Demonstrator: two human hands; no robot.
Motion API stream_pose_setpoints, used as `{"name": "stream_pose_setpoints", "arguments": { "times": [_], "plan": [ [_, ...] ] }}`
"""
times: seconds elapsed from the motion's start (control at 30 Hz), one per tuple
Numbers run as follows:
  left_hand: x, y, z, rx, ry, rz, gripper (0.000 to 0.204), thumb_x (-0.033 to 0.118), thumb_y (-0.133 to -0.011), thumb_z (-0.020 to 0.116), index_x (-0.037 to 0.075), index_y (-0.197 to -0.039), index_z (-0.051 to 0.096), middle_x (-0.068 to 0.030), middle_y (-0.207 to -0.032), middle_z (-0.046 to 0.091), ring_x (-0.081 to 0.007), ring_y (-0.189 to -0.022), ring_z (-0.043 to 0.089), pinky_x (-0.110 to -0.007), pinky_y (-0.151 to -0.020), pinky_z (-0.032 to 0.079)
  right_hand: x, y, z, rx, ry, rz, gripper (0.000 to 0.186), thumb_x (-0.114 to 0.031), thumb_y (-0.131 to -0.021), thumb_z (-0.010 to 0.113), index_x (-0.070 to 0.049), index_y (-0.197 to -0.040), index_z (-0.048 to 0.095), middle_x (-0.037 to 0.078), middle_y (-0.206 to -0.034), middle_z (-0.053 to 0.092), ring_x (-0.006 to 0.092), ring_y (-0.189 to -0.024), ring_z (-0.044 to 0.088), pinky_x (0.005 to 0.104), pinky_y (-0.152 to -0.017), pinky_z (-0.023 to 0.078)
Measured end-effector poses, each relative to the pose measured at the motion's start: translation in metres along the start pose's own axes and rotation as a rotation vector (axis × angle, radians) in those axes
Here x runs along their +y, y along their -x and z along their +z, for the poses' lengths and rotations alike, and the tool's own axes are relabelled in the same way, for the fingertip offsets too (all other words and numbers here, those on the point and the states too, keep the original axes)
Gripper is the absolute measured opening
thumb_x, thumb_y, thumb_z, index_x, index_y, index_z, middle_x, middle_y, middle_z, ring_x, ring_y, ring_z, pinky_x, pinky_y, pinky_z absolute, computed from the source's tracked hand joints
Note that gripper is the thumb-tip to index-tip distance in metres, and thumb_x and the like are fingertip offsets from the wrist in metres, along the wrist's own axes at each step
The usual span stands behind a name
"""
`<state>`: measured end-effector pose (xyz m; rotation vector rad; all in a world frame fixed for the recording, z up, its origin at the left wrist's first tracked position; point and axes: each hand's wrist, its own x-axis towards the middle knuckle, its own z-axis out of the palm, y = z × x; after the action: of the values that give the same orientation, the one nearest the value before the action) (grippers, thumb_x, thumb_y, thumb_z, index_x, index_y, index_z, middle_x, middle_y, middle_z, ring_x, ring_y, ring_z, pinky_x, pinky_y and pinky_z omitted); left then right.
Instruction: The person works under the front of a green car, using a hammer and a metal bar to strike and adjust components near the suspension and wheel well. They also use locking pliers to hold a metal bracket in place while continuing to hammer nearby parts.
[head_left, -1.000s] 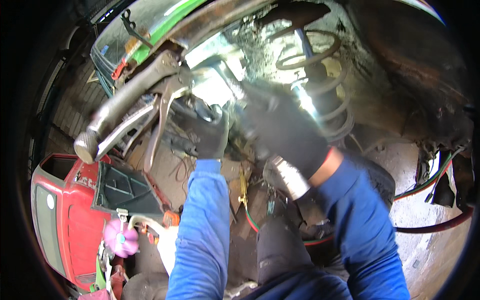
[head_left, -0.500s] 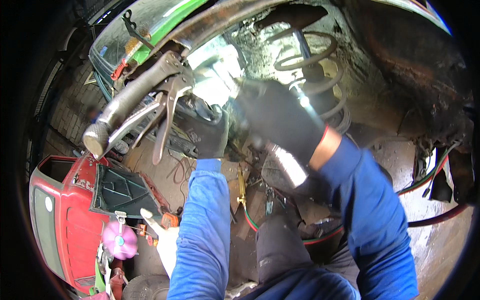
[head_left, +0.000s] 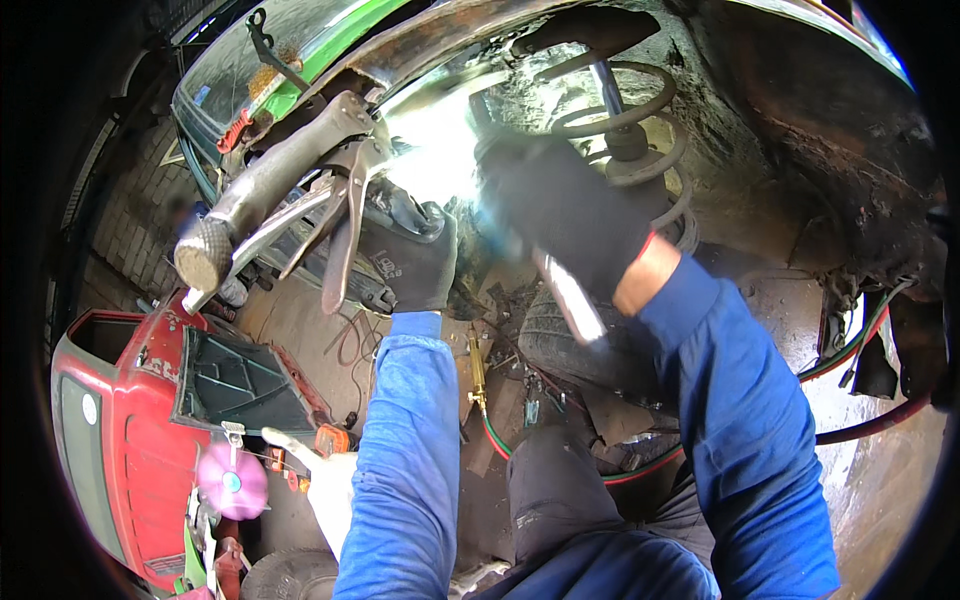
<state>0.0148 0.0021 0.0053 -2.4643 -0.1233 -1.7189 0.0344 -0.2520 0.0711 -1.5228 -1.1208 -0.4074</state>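
Observation:
My right hand (head_left: 565,205), in a black glove, is closed round a hammer with a shiny metal handle (head_left: 570,300). The hammer's head is blurred beside a brightly lit metal panel (head_left: 432,140). Below that panel my left hand (head_left: 412,262), also in a black glove, is closed at a dark, curved metal piece (head_left: 405,218); most of its fingers are hidden. Large locking pliers (head_left: 275,185) are clamped at the panel's edge to the left of my hands, with their knurled screw pointing toward me.
A coil spring on a strut (head_left: 630,140) stands in the wheel arch to the right. Below lie a tyre (head_left: 560,335), a brass torch (head_left: 478,365) and red and green hoses (head_left: 640,472). A red vehicle body (head_left: 150,450) and a wire brush (head_left: 262,90) are at left.
My right hand has shifted slightly down and left with the hammer, whose handle stands steeper. My left hand stays at the dark metal piece; the view has moved a little.

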Motion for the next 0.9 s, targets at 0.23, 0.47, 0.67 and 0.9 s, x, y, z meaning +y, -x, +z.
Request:
{"name": "stream_pose_setpoints", "arguments": {
  "times": [0.23, 0.47, 0.67, 0.9],
  "plan": [
    [0.010, -0.005, -0.005, 0.083, 0.139, -0.046, 0.082, 0.036, -0.082, 0.084, -0.004, -0.145, 0.050, -0.0290, -0.142, 0.056, -0.0478, -0.132, 0.052, -0.060, -0.117, 0.038, -0.021, 0.014, 0.001, -0.039, -0.580, 0.446, 0.042, -0.026, -0.108, 0.063, 0.005, -0.138, 0.061, 0.004, -0.075, 0.066, 0.0109, -0.052, 0.061, 0.0300, -0.049, 0.051],
    [0.008, 0.001, -0.004, -0.117, 0.423, -0.170, 0.075, 0.028, -0.086, 0.085, -0.002, -0.146, 0.052, -0.0231, -0.139, 0.061, -0.0403, -0.128, 0.060, -0.053, -0.111, 0.046, -0.032, 0.018, 0.007, 0.121, -0.574, 0.611, 0.037, -0.023, -0.106, 0.059, 0.006, -0.128, 0.064, 0.006, -0.075, 0.064, 0.0127, -0.052, 0.059, 0.0307, -0.051, 0.051],
    [0.004, -0.002, -0.013, -0.030, 0.227, 0.016, 0.102, 0.034, -0.085, 0.088, -0.006, -0.160, 0.032, -0.0273, -0.148, 0.055, -0.0439, -0.137, 0.053, -0.057, -0.120, 0.037, -0.045, 0.049, 0.032, 0.304, -0.350, 0.561, 0.032, -0.019, -0.104, 0.056, 0.006, -0.122, 0.064, 0.009, -0.074, 0.064, 0.0158, -0.059, 0.061, 0.0370, -0.055, 0.053],
    [-0.018, 0.002, -0.008, -0.156, 0.378, -0.130, 0.117, 0.050, -0.078, 0.091, -0.003, -0.164, 0.032, -0.0344, -0.157, 0.046, -0.0566, -0.144, 0.044, -0.064, -0.122, 0.033, -0.056, 0.044, 0.051, 0.371, -0.249, 0.668, 0.033, -0.019, -0.102, 0.059, 0.006, -0.121, 0.069, 0.007, -0.072, 0.065, 0.0147, -0.059, 0.064, 0.0335, -0.054, 0.055]
  ]
}}
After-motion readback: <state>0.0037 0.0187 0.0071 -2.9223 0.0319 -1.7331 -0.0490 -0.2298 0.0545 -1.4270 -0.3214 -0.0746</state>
